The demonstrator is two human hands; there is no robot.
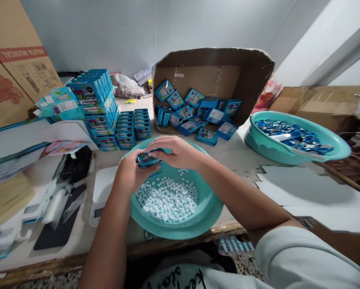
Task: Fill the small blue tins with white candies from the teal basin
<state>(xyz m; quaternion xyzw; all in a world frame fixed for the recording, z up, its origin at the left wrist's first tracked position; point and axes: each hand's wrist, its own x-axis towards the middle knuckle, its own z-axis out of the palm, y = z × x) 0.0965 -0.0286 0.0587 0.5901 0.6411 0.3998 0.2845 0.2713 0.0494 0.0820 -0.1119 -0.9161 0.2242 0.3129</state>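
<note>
Above the far left side of a teal basin (pixel 180 232), my two hands are together at a small blue candy box (pixel 149 159). My left hand (pixel 131 170) grips the box from its left side and below. Over its top and right side curl the fingers of my right hand (pixel 175 150), also closed on it. Part of the box is hidden by my fingers. Many small white and pale blue candies (pixel 169 198) lie in the basin beneath.
A tipped cardboard box (pixel 243 76) holds several blue candy boxes. Stacked candy boxes (pixel 103 120) stand left of it. A second teal basin (pixel 252 140) with blue items is at right. A white scale (pixel 103 188) sits left; white card sheets (pixel 318 196) lie right.
</note>
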